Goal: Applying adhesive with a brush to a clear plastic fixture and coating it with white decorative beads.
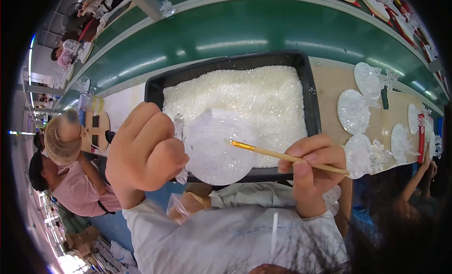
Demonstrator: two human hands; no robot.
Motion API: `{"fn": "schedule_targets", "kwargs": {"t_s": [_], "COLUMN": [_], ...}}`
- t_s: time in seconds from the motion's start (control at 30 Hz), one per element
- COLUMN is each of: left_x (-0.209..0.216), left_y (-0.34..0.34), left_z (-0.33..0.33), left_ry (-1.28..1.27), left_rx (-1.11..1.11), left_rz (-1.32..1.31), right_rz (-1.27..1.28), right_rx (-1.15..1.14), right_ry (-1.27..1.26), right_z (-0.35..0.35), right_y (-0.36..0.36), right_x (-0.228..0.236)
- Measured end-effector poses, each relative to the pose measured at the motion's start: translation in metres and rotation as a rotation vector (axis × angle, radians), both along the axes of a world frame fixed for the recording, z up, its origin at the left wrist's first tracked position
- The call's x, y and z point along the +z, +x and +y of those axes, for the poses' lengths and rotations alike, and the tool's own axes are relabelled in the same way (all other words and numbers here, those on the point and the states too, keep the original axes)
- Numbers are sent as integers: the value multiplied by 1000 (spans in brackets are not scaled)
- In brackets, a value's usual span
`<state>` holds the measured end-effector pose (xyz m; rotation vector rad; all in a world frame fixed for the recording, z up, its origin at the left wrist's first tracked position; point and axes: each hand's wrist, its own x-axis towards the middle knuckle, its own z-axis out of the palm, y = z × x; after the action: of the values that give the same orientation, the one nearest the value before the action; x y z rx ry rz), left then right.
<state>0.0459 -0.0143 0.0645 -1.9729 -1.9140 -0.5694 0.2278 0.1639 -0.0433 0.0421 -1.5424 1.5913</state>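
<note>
My left hand (143, 151) is closed around a clear, knobbly end of a round white disc piece (216, 154). The disc faces up with a streaky, glossy surface and hangs over the near part of a black tray (310, 95). White glittery granules (235, 88) fill that tray. Between the thumb and fingers of my right hand (318, 168) is a thin paintbrush (273, 153) with a pale wooden handle and a gold ferrule. Its bristle tip points left, over the disc; whether it touches the surface I cannot tell.
Several similar white discs with clear ends (354, 111) lie on the brown board (329, 81) to the right. A green conveyor belt (226, 33) runs behind the tray. At left sits a person in pink (84, 191); another person's arm (418, 175) reaches in at far right.
</note>
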Motion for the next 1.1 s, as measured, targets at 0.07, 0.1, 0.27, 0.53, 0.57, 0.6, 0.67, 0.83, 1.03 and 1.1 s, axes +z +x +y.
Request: {"fn": "schedule_targets", "kwargs": {"t_s": [0.07,0.1,0.27,0.53,0.57,0.6,0.67,0.83,1.03,1.1], "left_x": [11,15,5,-24,-27,-31,-36,-40,-47,-51], "left_y": [-1,1,10,14,15,15,17,14,9,7], "left_z": [1,1,9,15,15,14,14,15,13,13], "left_ry": [-37,-82,-34,25,30,35,40,22,-12,-12], "left_rx": [-21,-29,180,181,166,158,143,80,-23,-49], "left_rz": [-84,-174,-265,-302,-319,-336,-349,-403,-364,-369], "right_rz": [71,134,90,68,63,59,11,-60,7,36], "right_rx": [16,46,-61,-122,-122,-116,-82,-46,88,78], "right_ry": [-71,-150,-95,176,174,170,200,201,377,330], "right_z": [3,3,3,0,-1,-3,-4,-5,3,2], "right_y": [-1,0,4,4,5,5,4,4,-1,-2], "right_x": [-1,-1,-3,-6,-7,-8,-9,-5,-9,-11]}}
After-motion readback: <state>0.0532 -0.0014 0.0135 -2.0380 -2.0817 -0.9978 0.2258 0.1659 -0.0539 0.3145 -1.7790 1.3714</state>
